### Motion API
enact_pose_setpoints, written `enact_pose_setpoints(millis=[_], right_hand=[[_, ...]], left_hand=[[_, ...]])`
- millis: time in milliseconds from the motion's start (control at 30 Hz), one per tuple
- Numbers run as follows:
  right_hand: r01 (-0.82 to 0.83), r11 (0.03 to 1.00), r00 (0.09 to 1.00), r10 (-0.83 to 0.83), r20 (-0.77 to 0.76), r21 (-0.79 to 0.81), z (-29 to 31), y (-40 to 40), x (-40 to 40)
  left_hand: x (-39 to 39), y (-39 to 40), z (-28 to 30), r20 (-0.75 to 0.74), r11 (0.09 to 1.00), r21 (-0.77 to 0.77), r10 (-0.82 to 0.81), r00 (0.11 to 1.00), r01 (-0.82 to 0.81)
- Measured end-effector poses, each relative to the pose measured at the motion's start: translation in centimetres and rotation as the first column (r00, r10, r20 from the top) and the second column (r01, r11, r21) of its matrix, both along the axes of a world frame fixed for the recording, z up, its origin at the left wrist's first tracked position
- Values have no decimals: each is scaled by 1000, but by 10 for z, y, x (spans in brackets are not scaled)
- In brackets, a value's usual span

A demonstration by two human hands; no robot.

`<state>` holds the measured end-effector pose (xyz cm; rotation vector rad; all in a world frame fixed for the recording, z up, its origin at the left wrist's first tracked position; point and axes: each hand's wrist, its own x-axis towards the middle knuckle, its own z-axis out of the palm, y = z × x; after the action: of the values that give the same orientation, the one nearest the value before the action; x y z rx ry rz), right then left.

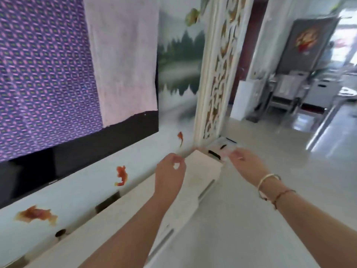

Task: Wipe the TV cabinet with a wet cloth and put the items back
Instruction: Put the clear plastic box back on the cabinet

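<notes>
Currently both hands are raised over the far right end of the TV cabinet (195, 171); the left hand (170, 171) is seen with fingers curled toward the thumb, nothing clearly pinched; the right hand (245, 161) appears to grip a clear plastic item (222, 149) at the cabinet's end, blur prevents certainty; the cabinet's long axis is run from near-left to far-right, under one covered TV (58, 93); the item lies just beyond the right fingers, so that hand is judged nearer; no cloth is visible; two hands, one item counted.
</notes>
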<state>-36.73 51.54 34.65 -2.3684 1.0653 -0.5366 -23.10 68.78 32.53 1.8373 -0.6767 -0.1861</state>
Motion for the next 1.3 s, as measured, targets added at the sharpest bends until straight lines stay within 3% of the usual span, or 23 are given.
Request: enact_pose_setpoints(millis=[167, 367, 733, 967, 1300], right_hand=[[119, 993, 992, -119, 32, -7, -9, -117, -30], [215, 975, 975, -217, 40, 50, -31, -254, -9], [275, 952, 961, -269, -60, 135, -59, -540, 73], [198, 957, 974, -169, -149, 214, -105, -732, 130], [-57, 932, 941, 170, -293, 357, -176, -963, 243]], left_hand=[[-15, -122, -8, -38, 990, 12, -141, 989, 142], [25, -279, -32, -37, 960, 103, -259, 965, 261], [125, -598, -59, -206, 929, 183, -284, 937, 322], [179, -772, -111, -237, 917, 308, -185, 954, 254], [254, -956, -184, -368, 932, 358, 92, 925, 50]])
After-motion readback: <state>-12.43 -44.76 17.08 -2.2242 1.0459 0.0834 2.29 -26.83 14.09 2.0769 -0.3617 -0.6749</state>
